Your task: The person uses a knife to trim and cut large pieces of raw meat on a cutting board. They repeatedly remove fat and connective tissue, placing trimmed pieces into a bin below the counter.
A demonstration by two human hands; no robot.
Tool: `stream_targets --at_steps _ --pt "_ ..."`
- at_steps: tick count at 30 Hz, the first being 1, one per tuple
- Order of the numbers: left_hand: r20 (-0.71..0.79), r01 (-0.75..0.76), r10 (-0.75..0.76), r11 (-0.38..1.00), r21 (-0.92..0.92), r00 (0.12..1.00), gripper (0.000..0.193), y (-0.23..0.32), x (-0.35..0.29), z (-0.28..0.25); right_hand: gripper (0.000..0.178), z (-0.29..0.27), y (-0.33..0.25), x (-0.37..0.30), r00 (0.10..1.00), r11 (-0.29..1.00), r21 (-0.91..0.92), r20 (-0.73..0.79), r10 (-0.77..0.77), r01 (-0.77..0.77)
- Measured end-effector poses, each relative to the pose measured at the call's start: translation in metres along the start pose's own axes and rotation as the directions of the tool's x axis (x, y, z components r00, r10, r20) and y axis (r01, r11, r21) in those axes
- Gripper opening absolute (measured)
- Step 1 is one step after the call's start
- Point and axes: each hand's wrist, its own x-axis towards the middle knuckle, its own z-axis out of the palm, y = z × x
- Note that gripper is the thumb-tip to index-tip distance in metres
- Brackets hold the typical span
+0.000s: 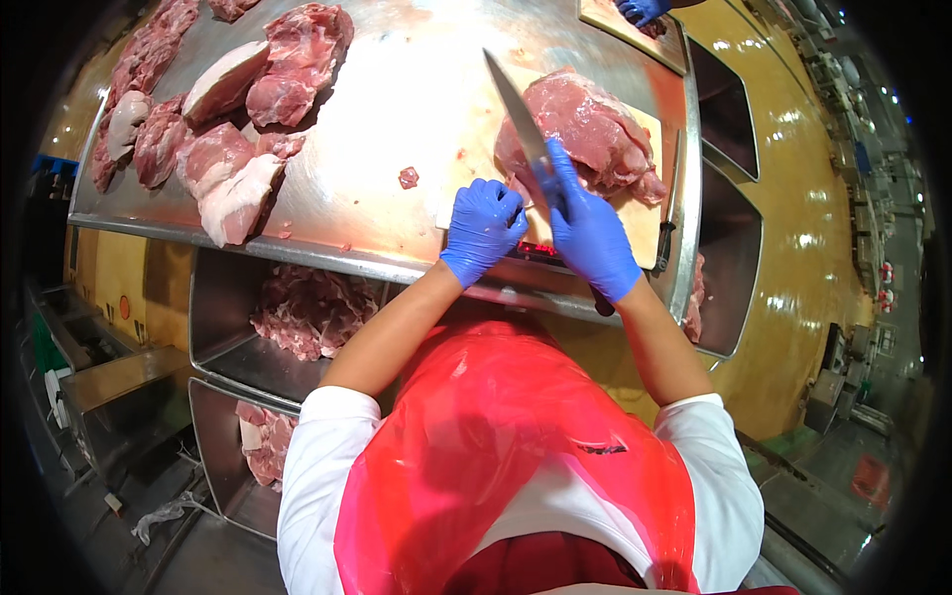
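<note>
My right hand, in a blue glove, is wrapped round the handle of a long knife. The blade slants up and to the left, over the left edge of a large piece of raw meat. That meat lies on a pale cutting board. My left hand, also gloved in blue, is closed at the board's near left part, just left of the knife. Whatever its curled fingers hold is hidden. Below the meat, between my hands, a small red-lit display shows partly.
Several raw meat pieces lie on the left of the metal table, with a small scrap nearer. Metal bins holding meat stand below the front edge; others stand right. A thin dark rod lies beside the board. Another person's gloved hand shows far right.
</note>
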Motion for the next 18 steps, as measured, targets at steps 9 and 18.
stream_targets --at_steps 9,18 --pt "-0.03 0.002 -0.003 1.0 -0.031 1.0 0.012 -0.003 -0.005 0.008 0.082 -0.006 0.01 -0.012 0.943 0.932 -0.36 0.323 0.078 0.047" --pt "0.036 0.106 -0.107 0.993 0.049 0.994 0.009 0.008 0.002 0.004 0.09 -0.13 0.049 -0.132 0.79 0.636 -0.749 0.499 0.356 0.186"
